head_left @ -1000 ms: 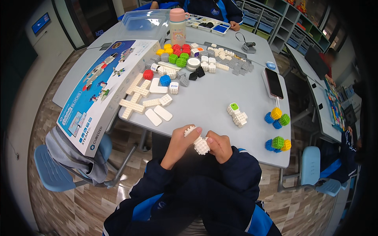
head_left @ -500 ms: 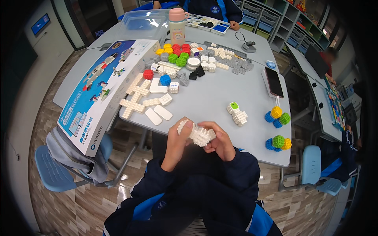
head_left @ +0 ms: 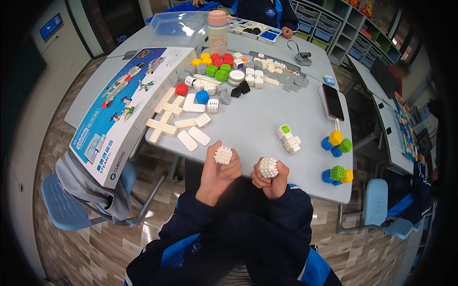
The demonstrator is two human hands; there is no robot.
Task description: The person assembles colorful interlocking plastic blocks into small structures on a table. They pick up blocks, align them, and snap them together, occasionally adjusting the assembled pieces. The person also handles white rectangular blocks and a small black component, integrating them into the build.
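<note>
Just over the table's near edge, my left hand [head_left: 217,175] pinches a white studded cube block [head_left: 223,155] between thumb and curled fingers. My right hand [head_left: 271,180], a little to its right, is closed round another white studded block [head_left: 268,168]. The two blocks are apart, with a gap between the hands. Beyond my right hand, a joined piece of white blocks with a green-faced end [head_left: 289,139] rests on the table. Two flat white rounded plates [head_left: 194,138] lie beyond my left hand, beside a cream cross-shaped studded piece [head_left: 162,126].
Coloured and grey blocks [head_left: 220,66] are heaped at the far middle near a pink-capped bottle [head_left: 217,34]. A large box [head_left: 129,109] lies at the left. On the right are a phone [head_left: 332,102] and two yellow, green and blue clusters [head_left: 337,143]. Another person's hand [head_left: 286,32] rests at the far side.
The white blocks that both hands held together are now apart, one in each hand. My hands have separated, the right one moving slightly right.
</note>
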